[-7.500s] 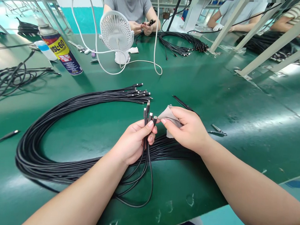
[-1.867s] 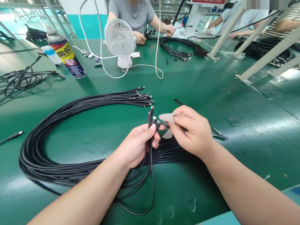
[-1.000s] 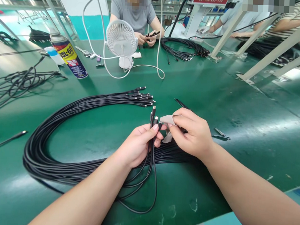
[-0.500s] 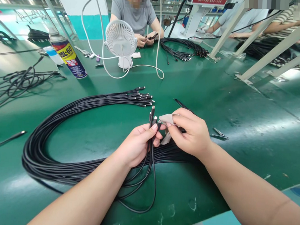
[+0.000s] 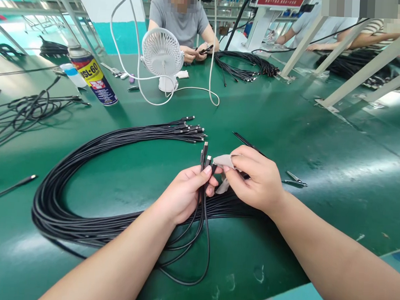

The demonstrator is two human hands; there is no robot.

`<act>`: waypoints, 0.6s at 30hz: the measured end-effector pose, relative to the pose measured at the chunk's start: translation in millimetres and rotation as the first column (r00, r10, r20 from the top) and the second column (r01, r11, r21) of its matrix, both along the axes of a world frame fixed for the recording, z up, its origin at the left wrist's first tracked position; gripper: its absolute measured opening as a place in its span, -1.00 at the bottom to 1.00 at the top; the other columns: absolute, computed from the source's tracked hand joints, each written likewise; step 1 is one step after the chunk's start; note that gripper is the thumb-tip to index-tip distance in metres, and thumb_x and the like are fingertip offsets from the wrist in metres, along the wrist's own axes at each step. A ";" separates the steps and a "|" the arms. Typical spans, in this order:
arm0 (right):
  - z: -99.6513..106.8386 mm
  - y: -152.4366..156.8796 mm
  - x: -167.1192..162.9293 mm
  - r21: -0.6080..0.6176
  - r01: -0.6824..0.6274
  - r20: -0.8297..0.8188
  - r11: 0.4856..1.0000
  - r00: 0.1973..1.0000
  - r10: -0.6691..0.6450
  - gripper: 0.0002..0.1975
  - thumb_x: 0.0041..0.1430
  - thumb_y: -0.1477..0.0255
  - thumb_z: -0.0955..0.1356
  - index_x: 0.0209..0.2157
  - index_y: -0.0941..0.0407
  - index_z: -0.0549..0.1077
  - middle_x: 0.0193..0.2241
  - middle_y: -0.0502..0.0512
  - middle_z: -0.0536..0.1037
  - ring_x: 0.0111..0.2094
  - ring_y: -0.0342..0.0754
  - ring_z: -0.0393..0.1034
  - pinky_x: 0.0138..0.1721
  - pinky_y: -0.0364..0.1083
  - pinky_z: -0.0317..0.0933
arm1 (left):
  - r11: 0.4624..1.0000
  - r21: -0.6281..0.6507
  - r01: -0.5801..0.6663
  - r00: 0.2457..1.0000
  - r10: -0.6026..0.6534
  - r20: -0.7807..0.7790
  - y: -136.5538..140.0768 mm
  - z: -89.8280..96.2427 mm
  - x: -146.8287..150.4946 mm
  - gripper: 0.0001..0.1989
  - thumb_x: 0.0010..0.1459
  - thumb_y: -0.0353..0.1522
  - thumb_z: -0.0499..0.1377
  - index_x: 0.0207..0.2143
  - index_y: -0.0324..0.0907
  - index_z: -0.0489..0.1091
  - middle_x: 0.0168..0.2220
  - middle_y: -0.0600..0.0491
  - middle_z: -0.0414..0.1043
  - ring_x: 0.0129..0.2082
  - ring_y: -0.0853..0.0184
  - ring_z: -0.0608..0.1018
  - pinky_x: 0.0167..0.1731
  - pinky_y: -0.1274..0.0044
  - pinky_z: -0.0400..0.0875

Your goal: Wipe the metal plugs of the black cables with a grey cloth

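Plugs (image 5: 205, 148) pointing up out of my left hand (image 5: 192, 185): thumb and fingers are clamped on this little clutch of black USB-type cables (image 5: 202, 203), slack looping down toward the near edge of the green workbench (image 5: 287, 118). Over to my right hand (image 5: 256, 179), thumb and forefinger pinched together on a pale grey cloth (image 5: 223, 160), its edge right at the tip of the rightmost plug. Under my left forearm runs the big cable bundle (image 5: 47, 196), bending round on the left, plug ends gathered just beyond my hands. Slim metal pieces (image 5: 296, 180) lie right of my right wrist; toward the far edge stands a white fan (image 5: 161, 53), with a spray can (image 5: 96, 81) on its left.
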State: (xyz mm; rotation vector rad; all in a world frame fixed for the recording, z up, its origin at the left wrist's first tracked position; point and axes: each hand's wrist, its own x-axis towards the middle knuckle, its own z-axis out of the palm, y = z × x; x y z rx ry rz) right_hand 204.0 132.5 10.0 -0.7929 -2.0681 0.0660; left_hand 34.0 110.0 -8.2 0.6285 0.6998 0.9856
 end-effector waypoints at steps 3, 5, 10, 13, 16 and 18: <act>0.2 -0.1 0.2 0.006 -0.011 0.001 1.000 1.000 0.011 -0.79 0.15 0.66 0.27 -0.46 0.11 0.43 -0.46 0.03 0.46 -0.46 -0.15 0.35 -0.48 -0.15 0.28 | 1.000 -0.004 -0.003 1.000 0.003 -0.005 -0.2 -0.7 0.1 -0.69 0.01 -0.21 0.40 -0.35 -0.30 0.54 -0.54 0.10 0.37 -0.57 0.50 0.31 -0.47 0.56 0.20; 0.4 0.0 0.1 0.009 -0.019 -0.004 1.000 1.000 0.019 -0.79 0.15 0.67 0.28 -0.45 0.11 0.43 -0.45 0.04 0.47 -0.46 -0.15 0.37 -0.47 -0.16 0.28 | 1.000 -0.006 0.000 1.000 0.000 -0.006 -0.5 -0.9 0.1 -0.69 0.00 -0.20 0.40 -0.37 -0.30 0.53 -0.54 0.10 0.37 -0.57 0.50 0.31 -0.47 0.56 0.20; 0.9 0.1 -0.6 -0.003 -0.040 0.011 0.999 0.999 0.040 -0.79 0.15 0.69 0.28 -0.39 0.13 0.46 -0.44 0.04 0.48 -0.43 -0.15 0.40 -0.45 -0.16 0.30 | 1.000 0.007 0.000 1.000 0.000 -0.009 -0.9 -0.6 0.1 -0.69 0.01 -0.20 0.39 -0.41 -0.30 0.52 -0.54 0.10 0.37 -0.57 0.50 0.31 -0.46 0.56 0.20; 1.1 -0.2 -1.1 -0.009 -0.037 0.014 0.999 0.999 0.037 -0.79 0.15 0.68 0.27 -0.39 0.12 0.46 -0.45 0.04 0.48 -0.44 -0.15 0.40 -0.45 -0.17 0.31 | 1.000 0.006 -0.002 1.000 0.002 -0.008 -0.8 -0.5 0.1 -0.70 0.02 -0.21 0.39 -0.43 -0.30 0.52 -0.55 0.10 0.36 -0.57 0.50 0.31 -0.46 0.55 0.20; 0.9 -0.7 -1.3 -0.002 -0.028 0.007 1.000 1.000 0.028 -0.79 0.16 0.67 0.27 -0.42 0.11 0.44 -0.46 0.03 0.47 -0.45 -0.15 0.39 -0.46 -0.16 0.31 | 1.000 0.005 0.001 1.000 -0.001 -0.004 -0.6 -0.7 0.0 -0.70 0.02 -0.21 0.39 -0.38 -0.30 0.53 -0.54 0.10 0.36 -0.57 0.50 0.32 -0.46 0.56 0.21; 0.7 -0.9 -1.2 0.013 -0.027 -0.003 1.000 1.000 0.027 -0.79 0.16 0.67 0.28 -0.45 0.11 0.41 -0.46 0.03 0.47 -0.45 -0.15 0.38 -0.46 -0.16 0.30 | 1.000 0.005 0.004 1.000 -0.004 -0.001 -0.6 -1.1 0.0 -0.70 0.02 -0.21 0.39 -0.37 -0.30 0.53 -0.53 0.10 0.37 -0.57 0.50 0.32 -0.46 0.57 0.20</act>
